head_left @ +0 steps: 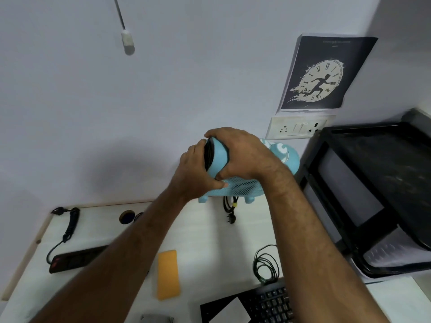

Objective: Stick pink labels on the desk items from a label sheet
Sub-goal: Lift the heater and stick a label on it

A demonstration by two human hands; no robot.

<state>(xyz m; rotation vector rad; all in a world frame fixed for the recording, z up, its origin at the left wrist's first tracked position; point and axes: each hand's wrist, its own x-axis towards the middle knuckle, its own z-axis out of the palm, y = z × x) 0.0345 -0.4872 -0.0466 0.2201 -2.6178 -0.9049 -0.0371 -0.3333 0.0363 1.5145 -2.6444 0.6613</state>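
A light blue fan heater (242,186) with a dark front grille and a perforated back stands at the far edge of the white desk (205,231), against the wall. My left hand (193,176) grips its left end, fingers curled round the lower edge. My right hand (242,155) wraps over its top from the right. No pink label or label sheet shows in view. A yellow-orange flat pad (168,275) lies on the desk between my forearms.
A black power strip (77,258) with its coiled cord lies at the left. A black keyboard (268,304) and a coiled thin cable (265,264) sit near right. A black stand (373,194) stands at the right. A round dark item (127,216) lies behind. The heater's plug (231,217) hangs on the desk.
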